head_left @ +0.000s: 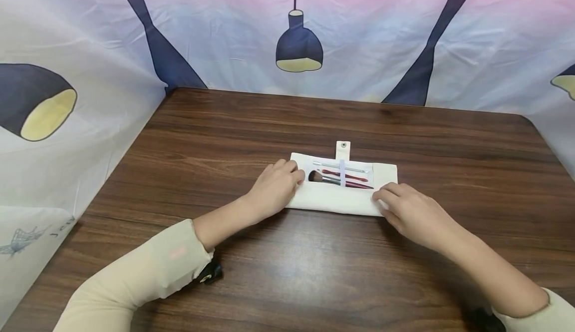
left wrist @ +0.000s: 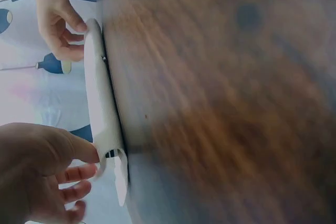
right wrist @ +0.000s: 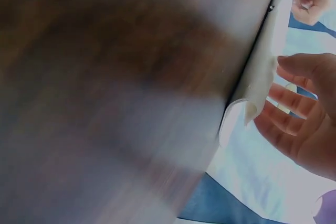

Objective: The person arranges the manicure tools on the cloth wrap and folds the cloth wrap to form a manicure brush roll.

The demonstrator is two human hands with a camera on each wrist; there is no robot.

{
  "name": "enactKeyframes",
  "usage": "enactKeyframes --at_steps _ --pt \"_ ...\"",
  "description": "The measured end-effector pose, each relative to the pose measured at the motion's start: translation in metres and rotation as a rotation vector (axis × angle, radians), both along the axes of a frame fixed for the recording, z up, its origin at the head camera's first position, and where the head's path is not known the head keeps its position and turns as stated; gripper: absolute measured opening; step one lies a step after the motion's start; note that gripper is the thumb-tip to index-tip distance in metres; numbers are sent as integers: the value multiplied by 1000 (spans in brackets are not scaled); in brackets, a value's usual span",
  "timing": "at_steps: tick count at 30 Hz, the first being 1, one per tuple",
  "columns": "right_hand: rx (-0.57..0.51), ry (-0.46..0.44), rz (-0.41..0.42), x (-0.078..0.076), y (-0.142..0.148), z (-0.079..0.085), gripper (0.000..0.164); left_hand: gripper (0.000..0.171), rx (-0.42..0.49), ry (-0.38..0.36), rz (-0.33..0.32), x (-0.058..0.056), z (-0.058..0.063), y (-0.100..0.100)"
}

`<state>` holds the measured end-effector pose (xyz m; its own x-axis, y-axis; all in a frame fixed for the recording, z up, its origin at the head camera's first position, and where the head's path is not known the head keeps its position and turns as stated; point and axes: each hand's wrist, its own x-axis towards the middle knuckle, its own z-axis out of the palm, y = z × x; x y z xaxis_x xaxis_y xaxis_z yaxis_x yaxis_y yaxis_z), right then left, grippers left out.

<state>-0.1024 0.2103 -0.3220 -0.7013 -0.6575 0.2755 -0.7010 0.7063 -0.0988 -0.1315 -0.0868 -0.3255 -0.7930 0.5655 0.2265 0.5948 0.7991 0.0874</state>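
A white fabric brush roll (head_left: 337,203) lies on the table, its near edge folded over toward the middle. Inside it, under a pale elastic strap (head_left: 343,173), are a makeup brush (head_left: 332,178) with a dark head, a thin red tool (head_left: 346,174) and a slim silvery one (head_left: 334,166). My left hand (head_left: 276,187) pinches the fold at the left end, thumb on the near side, as the left wrist view shows. At the right end my right hand (head_left: 413,212) holds the same fold between thumb and fingers (right wrist: 281,121). The fold curls upward at both ends.
A snap tab (head_left: 343,148) sticks out from the roll's far edge. The dark wooden table (head_left: 224,137) reaches back to a hanging cloth (head_left: 242,37) printed with lamps, which also rises along the left side.
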Motion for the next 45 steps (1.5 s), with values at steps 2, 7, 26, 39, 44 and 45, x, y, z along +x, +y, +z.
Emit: enactKeyframes --at_steps 2,7,26,39,44,45 --pt "26 -18 -2 3 0 0 35 5 -43 44 -46 1 1 1" --pt "63 -77 -19 7 3 -1 47 6 -108 80 -147 6 2 0" --pt "56 56 40 -1 6 -16 51 18 -174 22 -206 9 3 0" --pt "-5 -125 -11 -4 10 -5 47 9 -163 -90 -201 8 8 -4" --pt "-62 -194 -66 -2 15 -1 41 12 -136 -114 -205 7 8 -5" --pt "-85 -206 -80 -1 16 -1 39 14 -130 -114 -204 7 8 -5"
